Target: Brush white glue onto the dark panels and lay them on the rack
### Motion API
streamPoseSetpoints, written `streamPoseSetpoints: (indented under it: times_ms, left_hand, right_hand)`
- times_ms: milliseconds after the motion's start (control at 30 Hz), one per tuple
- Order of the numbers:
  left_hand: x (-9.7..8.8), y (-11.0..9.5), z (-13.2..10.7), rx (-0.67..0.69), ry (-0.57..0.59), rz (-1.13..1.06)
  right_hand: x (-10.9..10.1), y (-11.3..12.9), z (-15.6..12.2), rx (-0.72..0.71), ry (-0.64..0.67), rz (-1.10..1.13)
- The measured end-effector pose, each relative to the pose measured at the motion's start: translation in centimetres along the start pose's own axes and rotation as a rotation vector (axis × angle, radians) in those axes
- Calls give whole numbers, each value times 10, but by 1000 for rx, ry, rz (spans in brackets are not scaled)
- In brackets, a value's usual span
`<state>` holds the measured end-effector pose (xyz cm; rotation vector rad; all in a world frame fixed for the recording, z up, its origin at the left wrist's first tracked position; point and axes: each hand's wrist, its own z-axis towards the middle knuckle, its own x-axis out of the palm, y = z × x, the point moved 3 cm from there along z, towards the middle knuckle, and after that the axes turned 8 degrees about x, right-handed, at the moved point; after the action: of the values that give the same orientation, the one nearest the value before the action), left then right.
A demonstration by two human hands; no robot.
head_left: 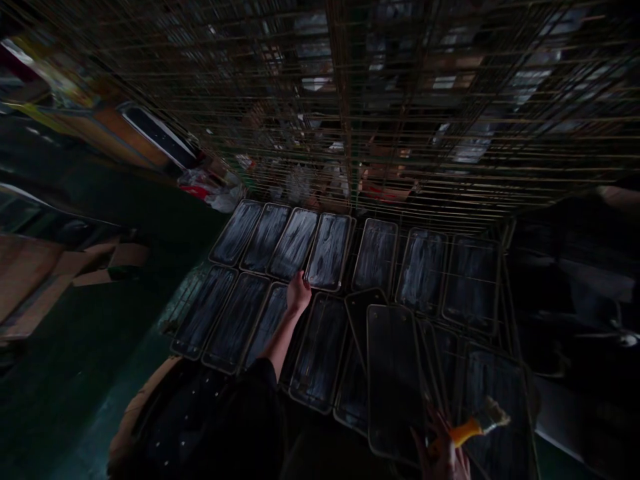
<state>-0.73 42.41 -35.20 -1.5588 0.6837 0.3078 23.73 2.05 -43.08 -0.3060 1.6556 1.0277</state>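
Two rows of dark rectangular trays (327, 250) smeared with white streaks lie on a wire rack shelf. My left hand (299, 292) reaches out to the near edge of one tray in the far row, fingers curled down onto it. A loose dark tray (393, 377) lies tilted over the near row at right. My right hand (440, 453), low in the view, grips a brush with an orange handle and pale bristles (477, 423) above the near right trays.
Wire rack shelves (400, 120) stacked with more trays rise just above and behind. A dark green floor (75, 347) with flattened cardboard (30, 280) lies left. Crumpled white and red bags (213, 190) sit at the rack's left end. A round basket rim (137, 407) is near my body.
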Motion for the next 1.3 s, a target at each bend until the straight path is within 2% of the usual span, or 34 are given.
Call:
streamPoseSetpoints:
  times_ms: [100, 200, 267, 333, 400, 433, 500, 567, 633, 733, 833, 900, 1000, 1067, 1133, 1300]
  left_hand:
    - [0, -3, -21, 15, 16, 33]
    - [16, -4, -61, 4, 69, 40]
    - [37, -4, -100, -11, 124, 30]
    - [67, -3, -150, -31, 216, 26]
    - [101, -1, -203, -69, 393, 72]
    - [116, -1, -227, -84, 441, 126]
    - [138, 0, -265, -106, 449, 231]
    - [152, -1, -287, -116, 438, 273]
    - [159, -2, -296, -151, 463, 220]
    - [162, 1, -298, -255, 515, 14]
    - [162, 3, -300, -309, 560, -213]
    - [164, 3, -304, -319, 590, -327]
    - [166, 3, -308, -347, 563, -393]
    - [168, 2, -308, -363, 543, -393]
    - [170, -1, -307, -363, 544, -381]
    - [171, -9, -303, -368, 531, -287]
  right_hand:
    - [-6, 8, 2, -30, 5, 15]
    - [-13, 19, 3, -28, 16, 44]
    - [-17, 26, 4, -40, 12, 54]
    - [-21, 30, 5, -62, 3, 52]
    - [-28, 34, 6, -88, 11, 66]
    - [-33, 35, 7, -104, 18, 79]
    - [-46, 39, 12, -142, 34, 109]
    - [-61, 44, 20, -203, 53, 138]
    - [-74, 50, 34, -293, 120, 190]
    - [-87, 60, 59, -408, 286, 251]
    - [-98, 70, 78, -431, 399, 250]
    - [-110, 74, 82, -375, 388, 260]
    - [-133, 67, 72, -226, 270, 322]
    - [-149, 50, 59, -87, 168, 391]
    - [-165, 22, 43, 88, 65, 469]
    - [-201, -71, -3, 532, -163, 642]
